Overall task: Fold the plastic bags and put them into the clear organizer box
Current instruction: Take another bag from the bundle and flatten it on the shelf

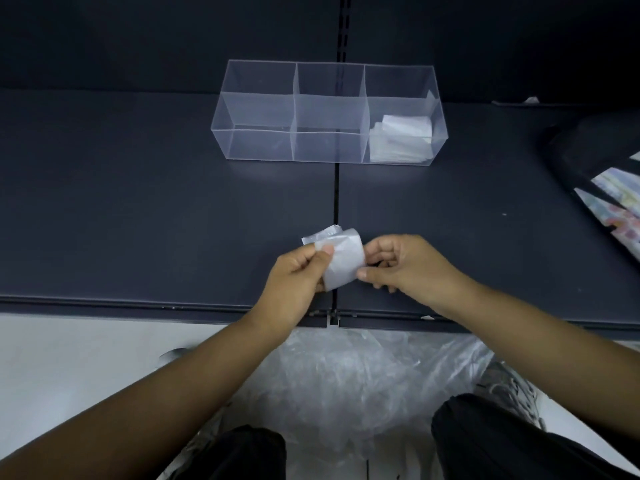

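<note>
Above shelf (138, 202), left hand (294, 273), right hand (407, 268) pinching folded bag (343, 259), seemingly lengthwise front-to-back

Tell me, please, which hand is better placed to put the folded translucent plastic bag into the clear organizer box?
Probably the right hand: it pinches the folded bag, and the clear box's right compartment, holding stacked bags, lies on its side.

The one head-worn camera is looking forward and steeply down, close above the dark shelf (145, 209), facing its far back panel (138, 36).
</note>
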A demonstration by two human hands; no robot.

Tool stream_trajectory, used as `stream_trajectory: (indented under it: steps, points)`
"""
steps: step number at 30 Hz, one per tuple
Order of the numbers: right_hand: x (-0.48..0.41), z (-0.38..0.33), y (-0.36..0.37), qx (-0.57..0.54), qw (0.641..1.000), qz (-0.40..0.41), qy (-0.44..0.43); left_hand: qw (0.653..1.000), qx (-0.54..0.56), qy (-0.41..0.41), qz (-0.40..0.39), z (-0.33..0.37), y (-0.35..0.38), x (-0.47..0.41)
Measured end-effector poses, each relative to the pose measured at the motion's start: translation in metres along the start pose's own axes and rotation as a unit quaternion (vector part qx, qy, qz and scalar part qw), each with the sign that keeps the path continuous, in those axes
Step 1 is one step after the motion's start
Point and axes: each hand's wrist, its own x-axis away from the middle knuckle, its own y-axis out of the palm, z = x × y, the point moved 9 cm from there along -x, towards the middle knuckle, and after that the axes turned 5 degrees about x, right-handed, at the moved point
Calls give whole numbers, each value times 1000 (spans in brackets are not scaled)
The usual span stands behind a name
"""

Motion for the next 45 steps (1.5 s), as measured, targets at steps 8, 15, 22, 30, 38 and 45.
stream_trajectory:
  steps: [8,15,22,30,38,45]
  points:
    - [-20,1,-6,61,994,69,66,991,0,-8,131,5,-32,-6]
    - [-28,0,-5,121,986,62,96,788,-516,334,-29,32,22,12]
    - [-14,-15,1,248,955,160,-9,731,-644,215,-65,-10,8,-12]
    - [8,-4,-3,335,901,271,-59,714,-672,189,-51,-10,-1,-21]
    - [3,-7,3,310,917,246,-47,728,-671,139,-17,-14,-4,-22]
    - [-4,-27,0,155,973,164,-45,854,-517,56,-25,-8,-9,-6]
